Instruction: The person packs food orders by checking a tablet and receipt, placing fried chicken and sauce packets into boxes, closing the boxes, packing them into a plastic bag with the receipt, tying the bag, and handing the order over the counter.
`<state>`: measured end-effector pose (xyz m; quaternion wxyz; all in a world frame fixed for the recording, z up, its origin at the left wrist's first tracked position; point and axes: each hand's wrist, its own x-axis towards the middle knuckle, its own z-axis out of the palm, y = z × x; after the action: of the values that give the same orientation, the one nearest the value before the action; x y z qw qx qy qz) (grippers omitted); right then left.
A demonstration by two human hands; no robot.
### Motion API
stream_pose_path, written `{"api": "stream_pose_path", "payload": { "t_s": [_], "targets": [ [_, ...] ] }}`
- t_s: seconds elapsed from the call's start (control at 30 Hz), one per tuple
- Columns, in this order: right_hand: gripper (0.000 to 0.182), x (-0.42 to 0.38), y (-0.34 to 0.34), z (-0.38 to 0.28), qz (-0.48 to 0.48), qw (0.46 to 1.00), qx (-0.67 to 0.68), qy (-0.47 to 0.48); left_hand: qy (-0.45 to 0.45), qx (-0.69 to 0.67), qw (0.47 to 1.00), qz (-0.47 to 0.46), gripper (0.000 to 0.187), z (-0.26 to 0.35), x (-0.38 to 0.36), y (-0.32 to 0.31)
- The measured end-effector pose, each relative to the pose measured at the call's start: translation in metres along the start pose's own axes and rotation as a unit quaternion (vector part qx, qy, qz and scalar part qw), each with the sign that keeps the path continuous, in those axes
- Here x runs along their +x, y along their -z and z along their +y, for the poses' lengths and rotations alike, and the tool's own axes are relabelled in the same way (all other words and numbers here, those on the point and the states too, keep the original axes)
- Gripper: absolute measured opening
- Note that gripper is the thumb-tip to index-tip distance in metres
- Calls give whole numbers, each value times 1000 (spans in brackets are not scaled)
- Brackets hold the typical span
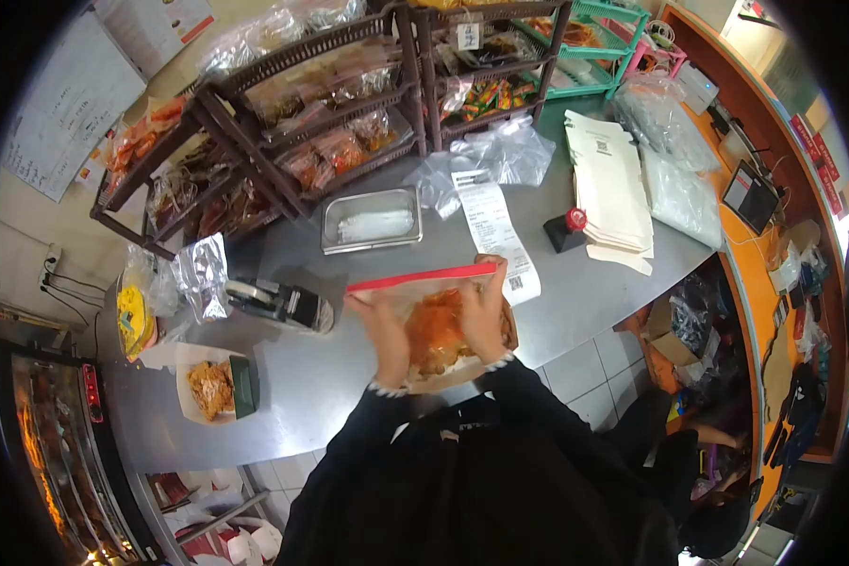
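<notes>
A paper food box [462,374] with a red-edged flap [423,277] is at the table's front edge, close to my body. Orange-red food [436,325] shows inside, perhaps under clear plastic. My left hand [384,338] grips the box's left side, its fingers at the flap. On the other side my right hand [486,319] holds the box near the flap's right end. Some fingertips are hidden behind the flap. Just beyond my right hand lies a long printed receipt [493,231]. To the left, an open box [243,385] holds fried food [211,389].
A tape dispenser [278,304], a metal tray [373,219] and a red-topped stamp [574,222] sit on the steel table [297,415]. Flattened cartons [608,189] and plastic bags [679,198] lie right. Brown racks [325,123] line the back. Another person [646,443] crouches at lower right.
</notes>
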<state>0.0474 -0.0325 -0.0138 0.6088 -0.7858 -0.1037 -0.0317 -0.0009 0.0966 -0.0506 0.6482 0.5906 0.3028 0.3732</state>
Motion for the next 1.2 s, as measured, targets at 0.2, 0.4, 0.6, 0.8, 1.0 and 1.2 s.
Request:
{"api": "stream_pose_path", "payload": {
  "t_s": [0.2, 0.4, 0.6, 0.8, 1.0, 1.2],
  "targets": [
    [42, 64, 62, 66, -290, 943, -138, 87, -216, 326, 848, -357, 64, 42, 25, 66],
    [52, -17, 80, 12, -229, 944, -216, 98, -110, 417, 834, -344, 63, 49, -19, 91],
    [31, -29, 76, 67, -164, 983, -64, -53, -50, 208, 933, -291, 51, 69, -58, 67],
    [31, -52, 79, 2, -128, 986, -103, -10, 8, 219, 894, -391, 59, 64, -41, 85],
    [37, -56, 82, -7, -188, 982, -27, -24, -6, 235, 872, -430, 70, 52, -41, 92],
    [43, -53, 85, -12, -213, 977, -19, 5, 58, 211, 848, -483, 92, 64, -40, 87]
  ]
}}
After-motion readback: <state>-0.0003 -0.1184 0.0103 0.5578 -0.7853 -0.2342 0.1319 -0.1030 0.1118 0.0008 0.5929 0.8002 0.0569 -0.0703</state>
